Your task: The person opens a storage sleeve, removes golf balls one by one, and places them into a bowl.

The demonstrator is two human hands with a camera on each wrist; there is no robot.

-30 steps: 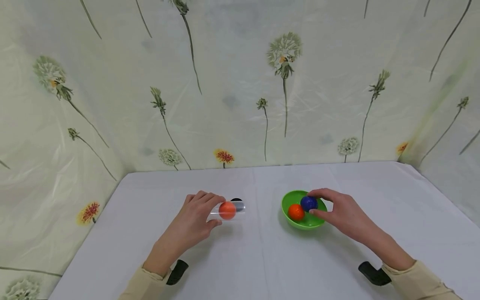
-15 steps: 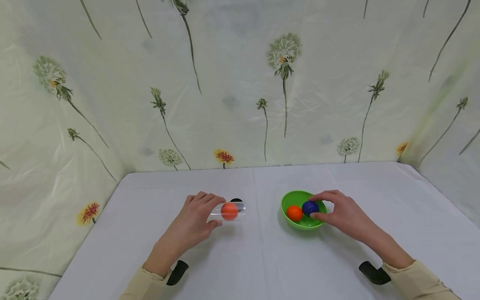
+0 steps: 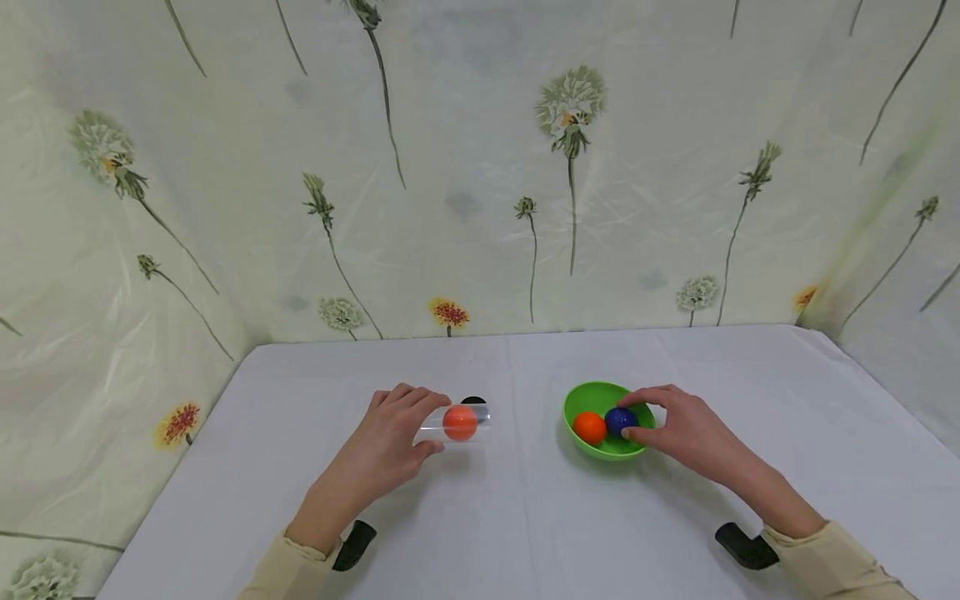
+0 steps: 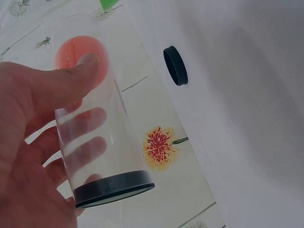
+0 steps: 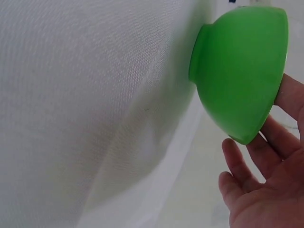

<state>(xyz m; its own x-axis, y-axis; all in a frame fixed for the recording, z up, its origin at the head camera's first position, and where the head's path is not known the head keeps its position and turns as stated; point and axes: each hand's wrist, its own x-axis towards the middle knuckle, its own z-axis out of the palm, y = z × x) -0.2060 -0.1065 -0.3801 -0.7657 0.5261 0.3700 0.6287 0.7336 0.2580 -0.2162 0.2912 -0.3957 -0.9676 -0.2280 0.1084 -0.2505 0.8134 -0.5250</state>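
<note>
My left hand (image 3: 386, 437) grips a clear plastic tube (image 4: 97, 128) on its side, thumb on the near side and the other fingers showing through from behind. Inside is an orange ball (image 3: 460, 423), near the clear end that points right. A black cap (image 4: 115, 188) covers the end by the palm. My right hand (image 3: 686, 429) reaches over the rim of a green bowl (image 3: 611, 450), thumb and index finger pinching a blue ball (image 3: 621, 422) low in the bowl. Another orange ball (image 3: 589, 428) lies beside it. In the right wrist view the bowl (image 5: 242, 71) hides both balls.
A loose black lid (image 4: 175, 65) lies on the white-covered table (image 3: 517, 517), partly behind the tube in the head view. A flower-print curtain (image 3: 480, 167) hangs along the back and sides. Dark wrist straps (image 3: 355, 546) stick out by both sleeves.
My right hand has lowered the blue ball deeper into the bowl, and the orange ball there has shifted slightly left. The ball in the tube has rolled a little right; my left hand stays put.
</note>
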